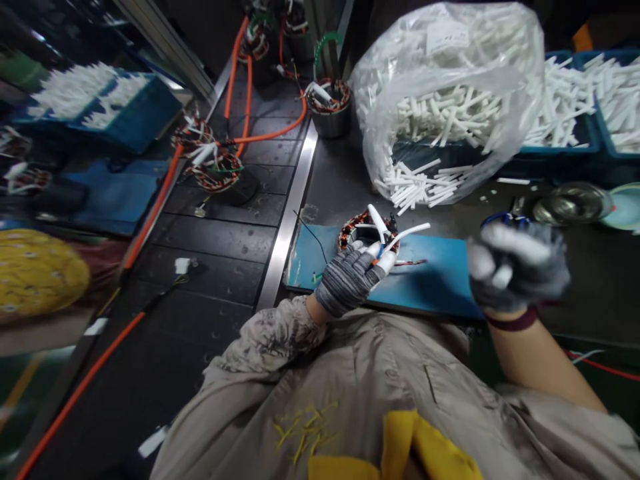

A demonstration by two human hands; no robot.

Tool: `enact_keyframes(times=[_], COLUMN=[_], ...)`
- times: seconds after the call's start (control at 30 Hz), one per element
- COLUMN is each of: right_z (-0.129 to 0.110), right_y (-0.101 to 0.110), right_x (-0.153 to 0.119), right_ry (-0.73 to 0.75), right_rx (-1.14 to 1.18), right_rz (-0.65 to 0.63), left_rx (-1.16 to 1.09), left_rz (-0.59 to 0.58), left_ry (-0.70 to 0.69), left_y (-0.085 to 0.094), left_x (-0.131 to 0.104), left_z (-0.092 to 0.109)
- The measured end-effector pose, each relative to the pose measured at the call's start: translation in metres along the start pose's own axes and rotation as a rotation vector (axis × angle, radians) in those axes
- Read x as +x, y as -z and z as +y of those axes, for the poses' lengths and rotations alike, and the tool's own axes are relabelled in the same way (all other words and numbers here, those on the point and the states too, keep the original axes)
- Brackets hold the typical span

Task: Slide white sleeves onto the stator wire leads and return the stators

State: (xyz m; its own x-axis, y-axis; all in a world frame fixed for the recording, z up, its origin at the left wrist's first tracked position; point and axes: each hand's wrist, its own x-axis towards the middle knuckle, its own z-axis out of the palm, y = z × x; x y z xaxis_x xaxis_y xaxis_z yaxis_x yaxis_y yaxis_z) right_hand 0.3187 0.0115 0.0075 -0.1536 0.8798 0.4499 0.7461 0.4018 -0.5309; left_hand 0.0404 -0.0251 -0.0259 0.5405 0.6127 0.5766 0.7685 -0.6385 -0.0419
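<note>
A motor stator with orange-black windings sits on a blue board in front of me. White insulating sleeves stick up from its wires. My left hand, in a grey striped glove with white fingertips, is closed at the stator's near edge, pinching wire leads with a bit of blue between thumb and finger. My right hand, in the same kind of glove, is raised at the right, blurred and curled shut. Whether it holds something small is unclear. Just behind it is a blue-handled tool, partly hidden.
An open plastic bag spills white sleeves beyond the stator. Blue bins of sleeves stand to its right, near a metal dish. Left, past a metal rail, a conveyor carries wound stators and orange tubing.
</note>
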Motion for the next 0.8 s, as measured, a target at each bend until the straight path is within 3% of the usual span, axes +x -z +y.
enact_keyframes(times=[0.07,0.1,0.2,0.27,0.33,0.43,0.53,0.6,0.7,0.8], right_z=[0.002,0.002,-0.002,-0.006,-0.009,-0.009,-0.014,-0.023,-0.039,-0.041], right_y=[-0.009,-0.013,-0.021,-0.023,-0.024,-0.027,-0.03,-0.033,-0.034,-0.026], right_x=[0.035,0.05,0.071,0.066,0.056,0.046,0.044,0.046,0.048,0.053], right_ry=[0.008,0.031,0.085,0.052,-0.065,-0.279,-0.317,-0.239,-0.082,0.023], right_rx=[-0.099,-0.153,-0.058,0.062,0.213,0.563,0.703,0.537,0.066,-0.159], right_rz=[0.133,0.142,0.073,-0.018,-0.172,-0.479,-0.515,-0.428,-0.347,-0.429], left_rx=[0.031,0.012,-0.107,-0.04,0.071,0.053,0.023,0.087,0.185,0.13], left_rz=[-0.022,-0.024,0.033,0.049,-0.009,-0.172,-0.223,-0.197,-0.148,-0.104], left_ry=[0.048,0.06,0.036,0.107,0.182,0.147,0.107,0.102,0.082,0.074], left_y=[0.022,0.038,0.085,0.103,0.103,0.078,0.051,0.042,0.043,0.058], left_x=[0.004,0.005,0.005,0.002,-0.002,-0.008,-0.012,-0.013,-0.009,-0.008], left_z=[0.007,0.01,0.013,0.007,-0.002,-0.013,-0.011,-0.004,0.004,0.003])
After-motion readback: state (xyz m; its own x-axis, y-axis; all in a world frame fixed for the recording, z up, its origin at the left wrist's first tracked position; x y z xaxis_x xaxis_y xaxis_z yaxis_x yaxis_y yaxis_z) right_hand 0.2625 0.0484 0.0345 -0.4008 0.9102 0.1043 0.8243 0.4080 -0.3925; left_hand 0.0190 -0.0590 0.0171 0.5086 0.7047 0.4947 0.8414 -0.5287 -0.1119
